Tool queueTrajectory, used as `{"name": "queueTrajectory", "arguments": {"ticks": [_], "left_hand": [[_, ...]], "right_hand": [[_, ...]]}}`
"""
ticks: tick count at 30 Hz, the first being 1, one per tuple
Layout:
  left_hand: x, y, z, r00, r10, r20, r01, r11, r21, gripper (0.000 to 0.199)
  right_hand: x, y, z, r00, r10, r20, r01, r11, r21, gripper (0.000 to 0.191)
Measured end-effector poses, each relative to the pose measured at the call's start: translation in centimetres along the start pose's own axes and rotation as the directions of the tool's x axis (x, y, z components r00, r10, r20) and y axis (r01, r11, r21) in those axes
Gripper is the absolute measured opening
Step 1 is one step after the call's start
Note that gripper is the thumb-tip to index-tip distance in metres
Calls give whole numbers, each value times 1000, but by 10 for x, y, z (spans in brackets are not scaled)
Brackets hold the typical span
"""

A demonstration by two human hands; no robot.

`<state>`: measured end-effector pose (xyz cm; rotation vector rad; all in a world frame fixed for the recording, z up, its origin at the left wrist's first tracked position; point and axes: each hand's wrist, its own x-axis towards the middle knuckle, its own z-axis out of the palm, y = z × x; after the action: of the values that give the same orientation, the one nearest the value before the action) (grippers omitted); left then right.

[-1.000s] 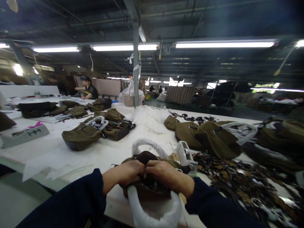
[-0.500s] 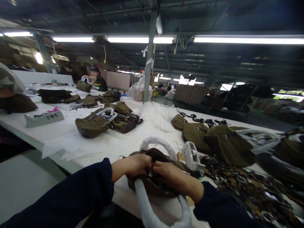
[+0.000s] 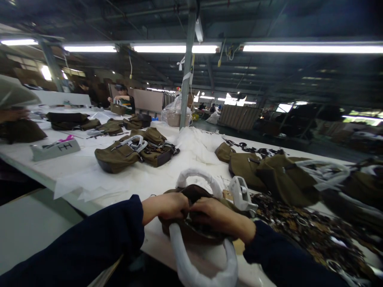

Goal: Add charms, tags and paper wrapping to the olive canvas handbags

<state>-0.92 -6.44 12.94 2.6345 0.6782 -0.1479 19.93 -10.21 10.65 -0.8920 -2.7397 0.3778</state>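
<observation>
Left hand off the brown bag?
No, the left hand is gripping the top of the brown bag, beside the right hand.

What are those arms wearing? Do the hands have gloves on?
The left sleeve and right sleeve are long, plain, dark navy cloth, ending a little above the wrists. The left hand and right hand are bare, with no gloves, and no cables or markings show.

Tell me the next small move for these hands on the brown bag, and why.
Probably ease the bag's top apart a little: the left hand and right hand meet at the top of the brown bag, between its white-wrapped handles, hiding whatever they are working at.
</observation>
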Motion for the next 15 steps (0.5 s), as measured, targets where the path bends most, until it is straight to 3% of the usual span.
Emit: {"name": "queueTrajectory", "arguments": {"ticks": [3,6,11,15], "left_hand": [[-2,-1,-5,999,33,-7,-33,999,30,26],[-1,-1,-7,999,30,11,-30,1000,-7,26],[4,-2,-3,1000,6,22,-5,999,-38,25],[6,-6,0,1000,29,10,-29,999,-13,22]], "right_hand": [[-13,-6,-17,997,62,-46,-61,998,19,22],[-21,-12,-23,998,34,44,-33,999,-32,24],[-19,-11,-13,983,11,181,14,991,-136,24],[-11,-3,-6,981,69,180,-33,979,-199,19]]}}
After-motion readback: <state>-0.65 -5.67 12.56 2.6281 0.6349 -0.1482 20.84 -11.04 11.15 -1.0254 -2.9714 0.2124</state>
